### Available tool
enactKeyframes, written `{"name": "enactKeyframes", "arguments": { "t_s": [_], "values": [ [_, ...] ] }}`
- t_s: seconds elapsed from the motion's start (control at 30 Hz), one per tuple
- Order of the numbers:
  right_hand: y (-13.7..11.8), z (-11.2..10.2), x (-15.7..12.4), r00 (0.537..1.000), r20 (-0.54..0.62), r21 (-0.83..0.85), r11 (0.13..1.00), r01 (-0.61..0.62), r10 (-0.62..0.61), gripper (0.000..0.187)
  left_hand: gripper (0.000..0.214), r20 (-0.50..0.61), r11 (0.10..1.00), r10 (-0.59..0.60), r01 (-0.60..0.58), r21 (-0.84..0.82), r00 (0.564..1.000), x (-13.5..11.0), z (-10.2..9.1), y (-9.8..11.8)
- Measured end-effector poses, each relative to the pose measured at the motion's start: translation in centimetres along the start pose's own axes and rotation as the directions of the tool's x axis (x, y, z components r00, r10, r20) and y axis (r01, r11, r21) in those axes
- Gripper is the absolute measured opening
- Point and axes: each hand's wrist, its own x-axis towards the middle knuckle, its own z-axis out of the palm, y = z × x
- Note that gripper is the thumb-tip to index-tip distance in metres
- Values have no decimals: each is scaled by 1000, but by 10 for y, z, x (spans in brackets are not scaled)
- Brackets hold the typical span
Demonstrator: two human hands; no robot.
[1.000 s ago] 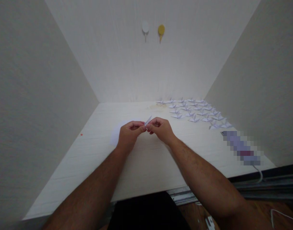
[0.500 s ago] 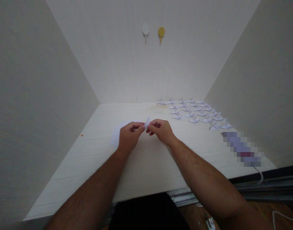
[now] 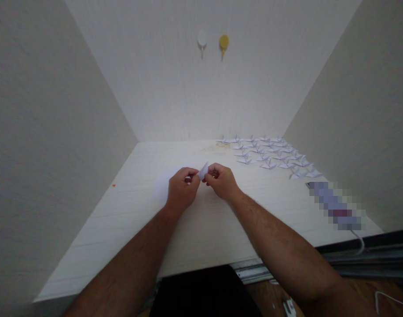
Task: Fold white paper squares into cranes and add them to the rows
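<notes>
A small folded piece of white paper [image 3: 203, 171] is held up between my two hands over the middle of the table. My left hand [image 3: 183, 188] pinches its left edge between thumb and fingers. On the other side, my right hand [image 3: 221, 180] grips the paper with thumb and forefinger, the other fingers curled. One pointed corner sticks up above the fingertips. Beside and partly behind my left hand lies a pale white patch, perhaps sheets of paper [image 3: 160, 185]. Several folded white paper cranes [image 3: 268, 164] stand in rows at the back right.
White walls enclose the table [image 3: 122, 246] on three sides. A white hook [image 3: 202, 39] and a yellow hook [image 3: 224, 42] are on the back wall. A blurred-out device [image 3: 333, 204] with a white cable [image 3: 361, 242] lies at the right. A small orange bit [image 3: 113, 185] is at the left edge.
The folded paper has turned, so more of its flat face shows between my fingertips. My left hand has shifted slightly to the right; both hands still pinch the paper.
</notes>
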Motion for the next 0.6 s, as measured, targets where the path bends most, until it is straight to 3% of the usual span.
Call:
{"name": "enactKeyframes", "arguments": {
  "t_s": [0.2,0.6],
  "values": [
    [-5,-2,-5,986,3,-198,966,165,-168,3,6,21,996,51,-50,-78,998,-2,0,1],
    [-10,-3,-6,975,-11,-200,956,216,-223,6,9,-46,990,5,-11,-140,999,-3,0,2]
  ]
}}
